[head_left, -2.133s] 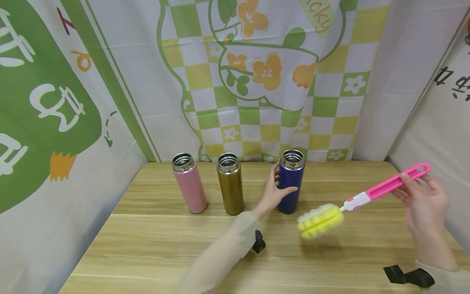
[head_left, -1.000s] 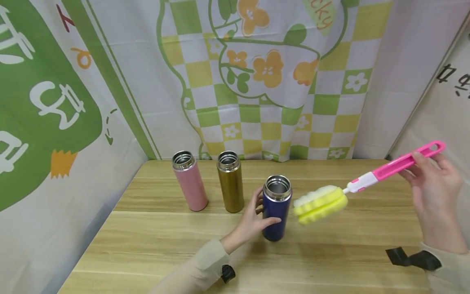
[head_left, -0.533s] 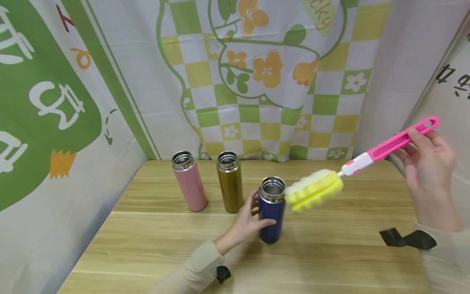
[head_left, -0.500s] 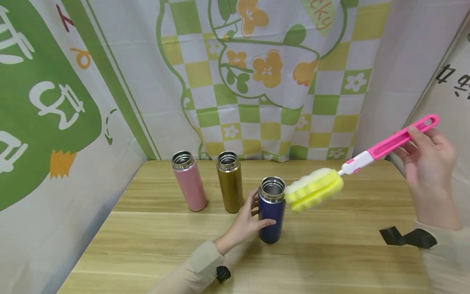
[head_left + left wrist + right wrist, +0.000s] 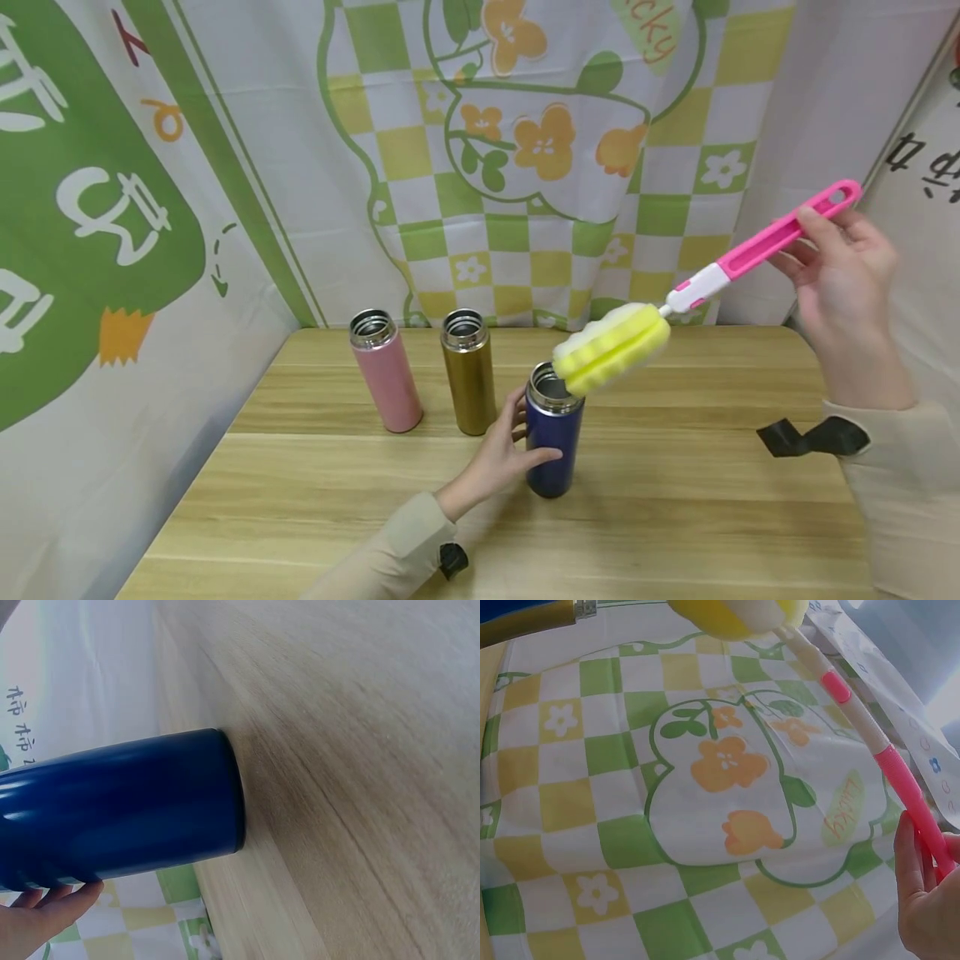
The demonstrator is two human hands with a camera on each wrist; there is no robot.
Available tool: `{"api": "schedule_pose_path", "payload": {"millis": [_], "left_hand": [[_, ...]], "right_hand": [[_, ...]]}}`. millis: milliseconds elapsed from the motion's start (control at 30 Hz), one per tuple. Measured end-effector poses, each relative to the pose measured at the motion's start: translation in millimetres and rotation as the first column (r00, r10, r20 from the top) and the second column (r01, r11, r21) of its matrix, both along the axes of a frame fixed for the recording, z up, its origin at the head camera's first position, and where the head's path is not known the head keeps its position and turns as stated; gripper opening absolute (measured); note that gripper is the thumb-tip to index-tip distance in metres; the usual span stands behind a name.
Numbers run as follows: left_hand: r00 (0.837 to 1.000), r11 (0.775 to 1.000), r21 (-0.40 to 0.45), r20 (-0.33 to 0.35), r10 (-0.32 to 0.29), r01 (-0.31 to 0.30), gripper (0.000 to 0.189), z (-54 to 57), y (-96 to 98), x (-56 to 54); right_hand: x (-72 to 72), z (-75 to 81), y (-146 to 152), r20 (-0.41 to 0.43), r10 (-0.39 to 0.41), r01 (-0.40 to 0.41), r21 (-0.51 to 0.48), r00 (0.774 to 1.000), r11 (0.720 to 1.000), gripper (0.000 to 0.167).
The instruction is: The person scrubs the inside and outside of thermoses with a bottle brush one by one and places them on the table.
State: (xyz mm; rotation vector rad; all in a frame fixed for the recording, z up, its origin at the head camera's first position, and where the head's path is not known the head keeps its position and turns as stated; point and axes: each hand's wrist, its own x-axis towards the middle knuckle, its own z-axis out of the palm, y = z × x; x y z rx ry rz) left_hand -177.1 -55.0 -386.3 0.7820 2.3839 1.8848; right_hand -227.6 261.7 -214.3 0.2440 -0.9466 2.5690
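So the left hand (image 5: 495, 461) has its thumb and fingers wrapped round a dark blue cylindrical metal bottle (image 5: 552, 446), which is upright on the light wood-grain table (image 5: 300, 517), mouth open. The right hand (image 5: 851, 275) is pinching a bottle brush with a pink-and-white plastic handle and yellow-and-white sponge head (image 5: 701, 286) up near the handle's looped end. Its sponge tip hangs just above the blue bottle's mouth; the right wrist view shows a gap between them. A gold cylindrical metal bottle (image 5: 471, 383) and a pink one (image 5: 388, 375) stand over on the left, both uncapped. Writing-wise, the green-and-yellow checked fabric curtain (image 5: 405, 150) says "Lucky", readable in the right wrist view, and the white fabric side wall (image 5: 885, 242) has black characters, partly cut off.
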Motion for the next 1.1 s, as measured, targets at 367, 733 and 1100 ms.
{"api": "schedule_pose_path", "payload": {"millis": [367, 733, 1100], "left_hand": [[1.0, 1.0, -0.015, -0.001, 0.007, -0.007, 0.078, -0.9, 0.5, 0.0], [1.0, 1.0, -0.021, -0.001, -0.003, 0.003, 0.078, 0.5, -0.2, 0.5], [1.0, 1.0, -0.016, -0.014, -0.011, 0.011, 0.079, -0.8, -0.3, -0.2]], "right_hand": [[-5.4, 23.8, -26.4, -0.027, 0.031, -0.028, 0.092, 0.999, 0.995, 0.032], [-4.3, 43.4, -47.9, -0.06, 0.044, -0.028, 0.257, 0.997, 0.966, 0.037], [2.7, 64.4, -84.3, -0.192, 0.049, 0.058, 0.515, 0.98, 0.855, 0.031]]}}
